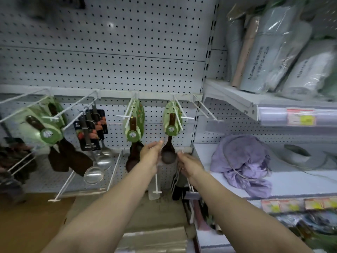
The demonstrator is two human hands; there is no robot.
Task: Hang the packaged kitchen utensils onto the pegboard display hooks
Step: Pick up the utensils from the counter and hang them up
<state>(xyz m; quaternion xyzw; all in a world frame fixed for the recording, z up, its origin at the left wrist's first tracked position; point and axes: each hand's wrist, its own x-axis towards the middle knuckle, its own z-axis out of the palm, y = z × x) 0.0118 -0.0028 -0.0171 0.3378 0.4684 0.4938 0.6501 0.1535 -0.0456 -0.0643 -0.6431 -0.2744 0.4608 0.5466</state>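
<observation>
Below the pegboard hook [177, 108], the wooden spoon [168, 143] hangs; left hand [151, 152] and right hand [188, 164] flank its bowl, fingers relaxed, grasping nothing.

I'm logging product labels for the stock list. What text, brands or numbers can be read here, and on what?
None reads clearly.
Green spoon cards: print blurred.
Black ladle cards: white lettering too small.
Bagged rolls: vertical characters, blurred.
Shelf price tag: unreadable.

Glossy metal ladles [102, 159], matt pegboard [109, 52]
</observation>
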